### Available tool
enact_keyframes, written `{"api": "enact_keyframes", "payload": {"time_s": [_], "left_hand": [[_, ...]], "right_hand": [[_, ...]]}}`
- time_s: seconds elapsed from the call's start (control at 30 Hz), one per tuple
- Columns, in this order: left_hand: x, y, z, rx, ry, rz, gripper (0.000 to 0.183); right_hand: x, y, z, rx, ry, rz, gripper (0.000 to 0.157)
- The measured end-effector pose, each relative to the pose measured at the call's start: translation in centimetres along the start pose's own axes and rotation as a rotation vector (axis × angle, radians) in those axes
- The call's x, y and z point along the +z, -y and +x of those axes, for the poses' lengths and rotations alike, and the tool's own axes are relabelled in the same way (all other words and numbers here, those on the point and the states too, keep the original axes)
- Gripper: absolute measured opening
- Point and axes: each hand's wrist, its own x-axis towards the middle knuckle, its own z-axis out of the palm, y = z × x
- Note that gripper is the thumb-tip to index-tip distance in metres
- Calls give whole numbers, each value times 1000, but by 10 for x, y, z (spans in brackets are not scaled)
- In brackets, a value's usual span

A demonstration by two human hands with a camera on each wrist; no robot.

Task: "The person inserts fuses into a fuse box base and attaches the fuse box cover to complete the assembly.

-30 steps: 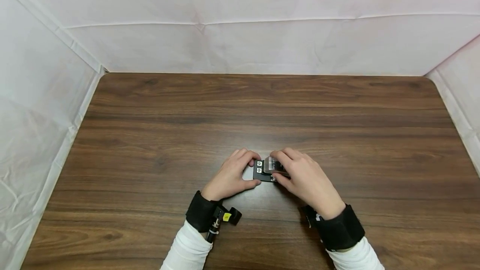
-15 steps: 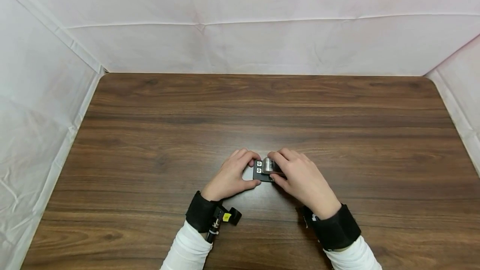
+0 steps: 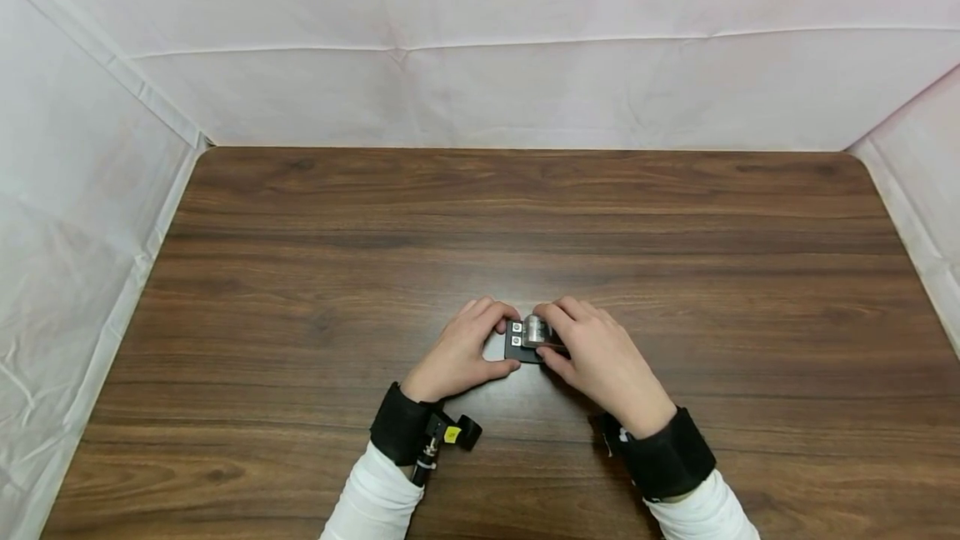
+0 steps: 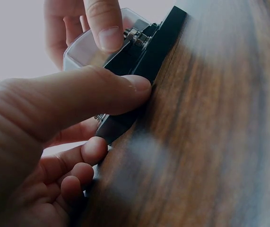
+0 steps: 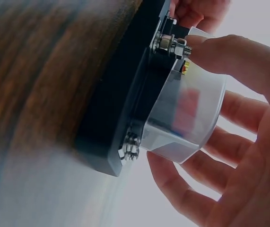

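A black rectangular base (image 3: 516, 353) with metal screw terminals (image 5: 165, 45) lies on the wooden table. My left hand (image 3: 468, 348) holds its left end, thumb on the near side and fingertips on the far side. A clear plastic cover (image 5: 187, 118) sits over the base's middle, tilted slightly off it in the right wrist view. My right hand (image 3: 600, 350) grips this cover, thumb near a terminal and the other fingers round the far side. Through the clear wall, red and yellow parts show blurred. In the head view my right fingers hide the base's right end.
The brown wood-grain table (image 3: 480, 223) stretches out on all sides of the hands. White cloth walls (image 3: 480, 90) stand along its back, left and right edges. Black wrist straps (image 3: 405, 425) with small cameras circle both wrists.
My right hand has shifted a little to the left, with the clear cover now nearer the two left terminals. My left hand stays in place on the base.
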Motion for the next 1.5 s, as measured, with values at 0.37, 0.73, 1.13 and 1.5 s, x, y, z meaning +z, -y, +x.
{"api": "enact_keyframes", "payload": {"time_s": [0.37, 0.73, 1.13, 1.5], "left_hand": [[-1, -2, -1, -39, 21, 0, 46], [-3, -14, 2, 67, -135, -47, 37], [3, -25, 6, 113, -192, -49, 29], [5, -26, 6, 106, -161, -83, 25]], "right_hand": [[5, 0, 0, 20, -9, 17, 38], [7, 0, -1, 12, -22, 12, 39], [8, -1, -1, 5, -37, 45, 39], [1, -9, -4, -25, 2, 93, 43]]}}
